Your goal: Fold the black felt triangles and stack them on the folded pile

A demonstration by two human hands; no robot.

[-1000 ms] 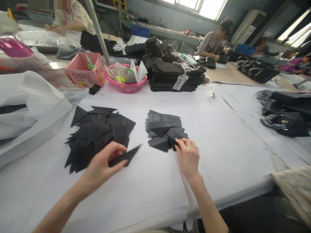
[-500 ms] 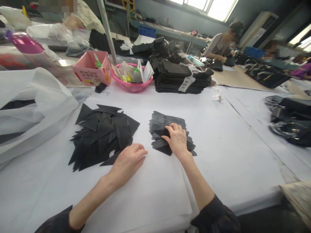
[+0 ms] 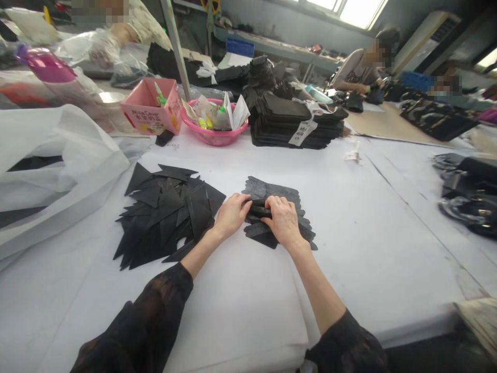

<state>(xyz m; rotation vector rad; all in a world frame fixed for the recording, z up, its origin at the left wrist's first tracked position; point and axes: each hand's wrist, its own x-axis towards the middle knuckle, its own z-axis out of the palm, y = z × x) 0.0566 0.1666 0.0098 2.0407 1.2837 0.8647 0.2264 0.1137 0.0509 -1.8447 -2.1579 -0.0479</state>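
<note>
Both of my hands are at a spread of overlapping dark pieces (image 3: 281,194), grey and fuzzy on top with scalloped edges. A black folded piece (image 3: 259,211) lies across the middle of them. My left hand (image 3: 233,212) pinches its left end between thumb and fingers. My right hand (image 3: 282,217) grips the same piece farther right, fingers bent over it. Left of my hands is a loose heap of flat black pointed pieces (image 3: 166,212); my left forearm passes over its lower right edge.
White sheeting (image 3: 373,223) covers the table. Along the back stand a pink box (image 3: 149,111), a pink basin (image 3: 217,137) with papers and small bottles, and a tagged black stack (image 3: 287,122). Black goods (image 3: 469,191) lie at right. Other people work beyond.
My left hand has moved right and away from me, from beside the black heap to the folded piece. My right hand stays on that piece. The view has shifted slightly.
</note>
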